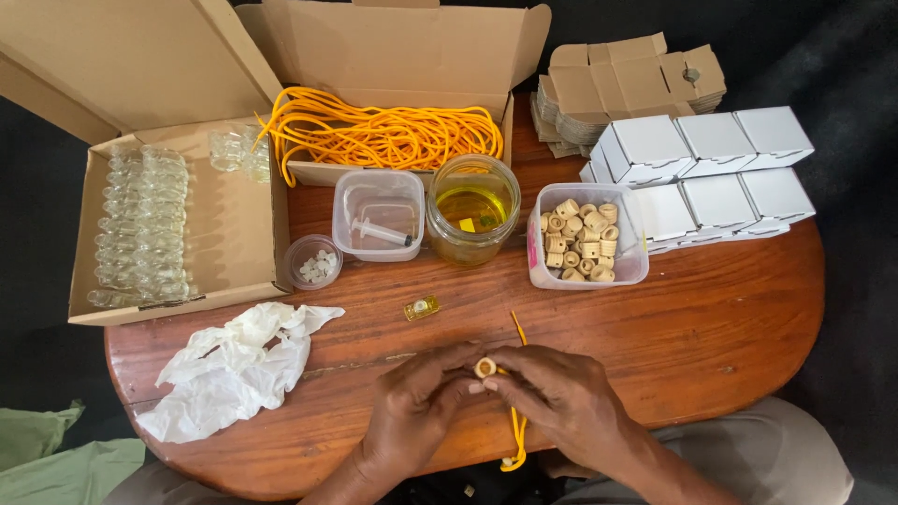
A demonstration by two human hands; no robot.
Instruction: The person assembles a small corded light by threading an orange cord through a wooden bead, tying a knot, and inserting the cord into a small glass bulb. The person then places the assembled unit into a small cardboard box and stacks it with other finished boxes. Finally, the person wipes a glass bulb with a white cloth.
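A round wooden table (711, 318) bore the work. At its near edge, the left hand (412, 411) and right hand (566, 397) pinched a small wooden cap (485, 367) threaded on yellow cord (516, 411). Loosened fingertips could likely let the cap slide off.

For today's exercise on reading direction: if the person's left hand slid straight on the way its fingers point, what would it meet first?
The left hand points right and slightly away, at the small wooden cap pinched between both hands. It already touches that, with the right hand directly behind it.
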